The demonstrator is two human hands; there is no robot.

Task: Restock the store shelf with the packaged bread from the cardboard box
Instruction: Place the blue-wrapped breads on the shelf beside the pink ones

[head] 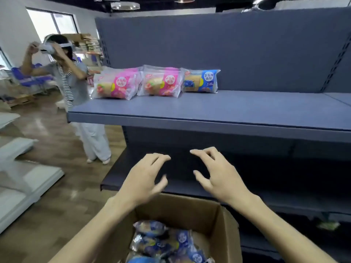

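Both hands are empty with loosely spread fingers, left hand (144, 177) and right hand (218, 173) above the open cardboard box (224, 221) of blue bread packs (161, 242); three bread packs (161, 82) sit on the shelf (228, 111)

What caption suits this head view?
Empty hands hover above a bread box; three packs sit on the shelf.

The blue-grey shelf (228, 109) carries three bread packs in a row at its rear left: two pink packs (115, 85) (161, 83) and one blue pack (201, 81) (rightmost). The cardboard box (218, 221) stands on the wooden floor (57, 215).
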